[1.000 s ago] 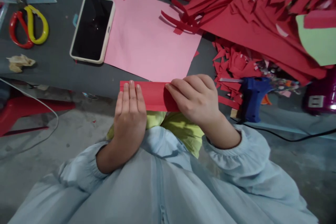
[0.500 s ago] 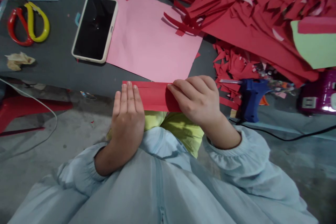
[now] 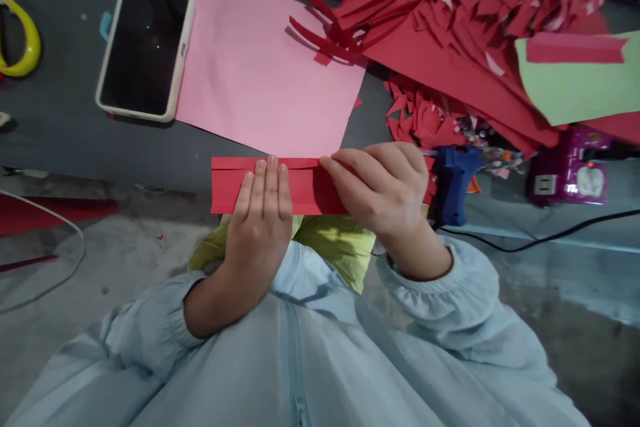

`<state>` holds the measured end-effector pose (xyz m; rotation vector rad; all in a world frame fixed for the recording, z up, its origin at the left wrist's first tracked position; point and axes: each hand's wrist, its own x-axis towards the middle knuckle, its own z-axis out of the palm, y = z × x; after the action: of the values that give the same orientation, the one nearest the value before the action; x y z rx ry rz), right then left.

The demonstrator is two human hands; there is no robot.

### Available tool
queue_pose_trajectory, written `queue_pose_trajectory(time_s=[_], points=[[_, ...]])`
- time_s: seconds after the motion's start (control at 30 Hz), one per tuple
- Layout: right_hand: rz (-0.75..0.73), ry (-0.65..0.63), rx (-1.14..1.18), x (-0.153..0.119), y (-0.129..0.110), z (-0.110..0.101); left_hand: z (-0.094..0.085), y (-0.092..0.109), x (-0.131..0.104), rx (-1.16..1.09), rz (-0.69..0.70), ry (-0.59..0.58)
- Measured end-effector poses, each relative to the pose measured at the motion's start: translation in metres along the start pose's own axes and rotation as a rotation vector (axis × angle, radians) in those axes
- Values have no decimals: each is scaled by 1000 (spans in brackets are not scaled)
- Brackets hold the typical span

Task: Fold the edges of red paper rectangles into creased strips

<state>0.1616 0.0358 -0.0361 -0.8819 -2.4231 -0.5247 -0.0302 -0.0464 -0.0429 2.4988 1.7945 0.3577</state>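
A strip of red paper (image 3: pixel 306 188) lies crosswise at the table's near edge, with a narrow fold along its far side. My left hand (image 3: pixel 256 233) rests flat on it, fingers stretched out side by side, fingertips near the folded edge. At the strip's right part, my right hand (image 3: pixel 387 190) pinches the folded edge between thumb and fingers; the paper's right end is hidden beneath it. Just beyond the strip lies a pink sheet of paper (image 3: pixel 270 67).
A phone (image 3: pixel 145 47) overlaps the pink sheet's left side. Yellow-handled scissors (image 3: pixel 31 47) are cut off at the left edge. Cut red paper (image 3: pixel 450 60) is heaped at right, near a blue glue gun (image 3: pixel 453 183), a purple device (image 3: pixel 570 170) and a green piece (image 3: pixel 555 93).
My left hand has slid right along the red paper strip, uncovering its left end. My right hand keeps its pinch. The whole view has shifted, so table items appear further left.
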Motion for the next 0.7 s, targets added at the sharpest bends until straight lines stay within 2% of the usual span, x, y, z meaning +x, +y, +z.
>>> queue_pose_trajectory(time_s=[0.17, 0.33, 0.5, 0.7], points=[[-2, 13, -56, -2, 4, -4, 2, 1, 0, 45, 16, 46], [33, -43, 5, -4, 1, -3, 3, 3, 2, 32, -21, 43], [-35, -25, -69, -2, 2, -4, 2, 3, 4, 33, -19, 34], [-42, -51, -113, 3, 1, -5, 4, 4, 6, 92, -7, 106]])
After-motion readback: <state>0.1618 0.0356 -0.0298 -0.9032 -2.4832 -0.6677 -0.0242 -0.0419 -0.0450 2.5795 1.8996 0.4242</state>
